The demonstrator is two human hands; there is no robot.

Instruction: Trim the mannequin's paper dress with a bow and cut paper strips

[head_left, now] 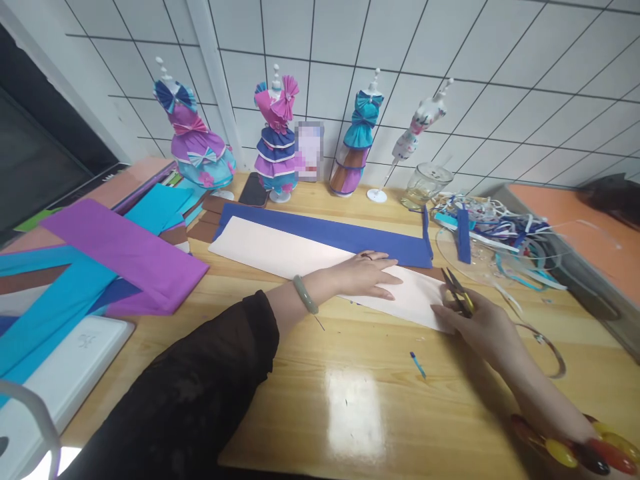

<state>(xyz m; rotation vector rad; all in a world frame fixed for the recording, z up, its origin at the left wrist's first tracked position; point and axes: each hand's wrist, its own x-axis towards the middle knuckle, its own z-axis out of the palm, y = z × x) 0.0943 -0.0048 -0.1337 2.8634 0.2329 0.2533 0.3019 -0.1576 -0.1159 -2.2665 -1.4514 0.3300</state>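
Note:
A long pale pink strip [280, 248], fabric or paper, lies across the wooden table, partly over a dark blue strip [320, 230]. My left hand [367, 275] presses flat on the pale strip, fingers stretched out and spread. At its right end, my right hand [473, 323] holds a pair of scissors [457, 293] with the blades pointing up and away. The thumb of that hand also touches the end of the pale strip. How the fingers sit in the scissor handles is partly hidden.
Small dress forms in dresses, one a purple and teal dress [203, 143], stand along the tiled wall beside a bare form [420, 127]. A glass jar [425, 187] and a heap of scraps [500, 223] lie right. Purple fabric [125, 250] and a white device [85, 360] lie left.

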